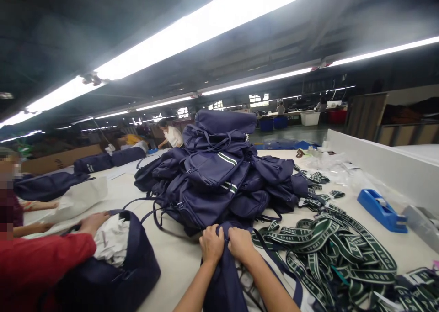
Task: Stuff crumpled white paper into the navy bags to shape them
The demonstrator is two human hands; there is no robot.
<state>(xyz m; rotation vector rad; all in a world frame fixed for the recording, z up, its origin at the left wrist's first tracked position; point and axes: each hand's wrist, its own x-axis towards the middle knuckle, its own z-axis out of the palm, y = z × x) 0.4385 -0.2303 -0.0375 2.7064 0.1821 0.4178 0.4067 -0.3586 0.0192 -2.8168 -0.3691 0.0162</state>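
Note:
A navy bag [224, 282] lies at the table's front edge, below a large heap of navy bags [214, 179]. My left hand [211, 244] is closed on the far end of this bag's fabric. Close beside it on the right, my right hand [240, 244] also grips the bag, fingers curled. Pale material shows in the bag's opening under my right forearm. A dark strap runs to the right of my right hand. Green and white lettered straps [329, 248] lie tangled on the right.
At the left, a person's red sleeve [44, 257] reaches to a navy bag [144, 261] stuffed with white paper [112, 239]. A blue tape dispenser [380, 210] stands at the right, near a white partition [380, 170]. More navy bags [51, 185] lie at the far left.

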